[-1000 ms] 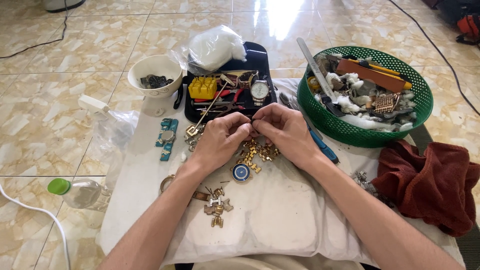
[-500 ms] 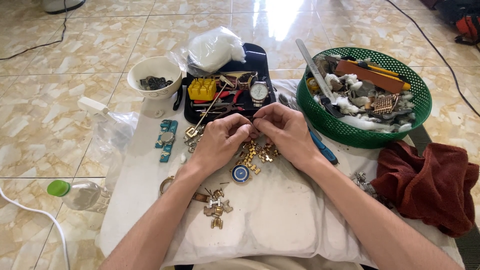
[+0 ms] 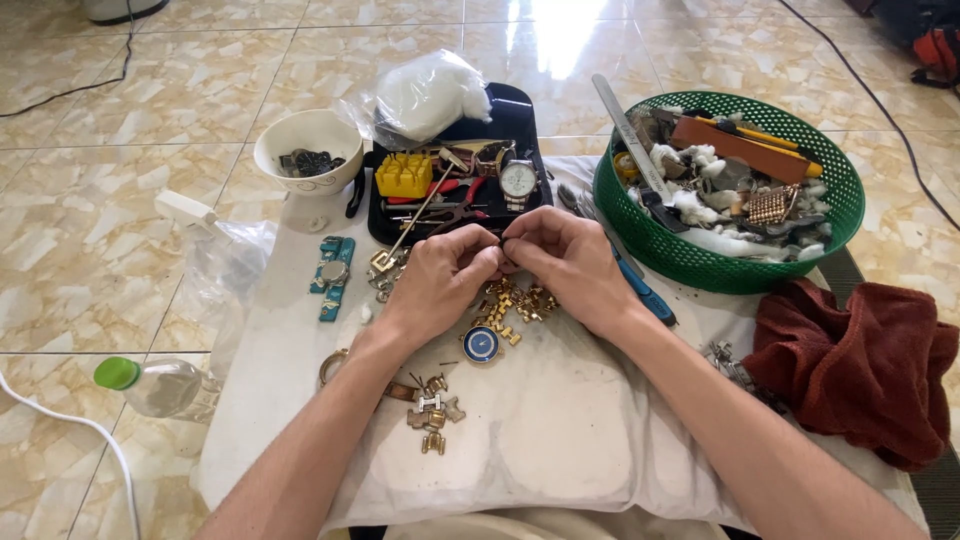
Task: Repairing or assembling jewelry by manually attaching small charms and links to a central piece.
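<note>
Kneeling over a white cushion (image 3: 560, 440) laid on a marble-patterned tile floor (image 3: 120, 230), a person works on a gold watch bracelet (image 3: 515, 305) with both hands drawn together at the cushion's far edge. A round green plastic basket (image 3: 640, 225) heaped with tools and scraps sits to the right, a crumpled dark red cloth (image 3: 860, 365) just in front of it. A black tray (image 3: 515, 110) beyond the hands holds a silver wristwatch (image 3: 519, 182), a yellow block-shaped holder (image 3: 404, 175) and red-handled pliers (image 3: 450, 190), with a clear plastic bag of white stuffing (image 3: 425, 95) resting on its far left corner. A white bowl (image 3: 300, 135) of small dark parts stands left of the tray, and a clear bottle with a green cap (image 3: 150, 385) lies on the floor at lower left.

The left hand (image 3: 440, 285) and right hand (image 3: 570, 265) meet fingertip to fingertip, each pressed shut in a pinch on one small dark piece between them; what it is cannot be made out. The bracelet lies directly under and just nearer the person than that pinch, its links trailing down and left to a blue-dialled watch face (image 3: 482, 345). Both hands sit about equally close to it. A blue-handled tool (image 3: 640, 290) lies just beside the right wrist, a teal watch (image 3: 333, 272) rests left of the hands, and loose gold links (image 3: 432, 412) lie beside the left forearm
</note>
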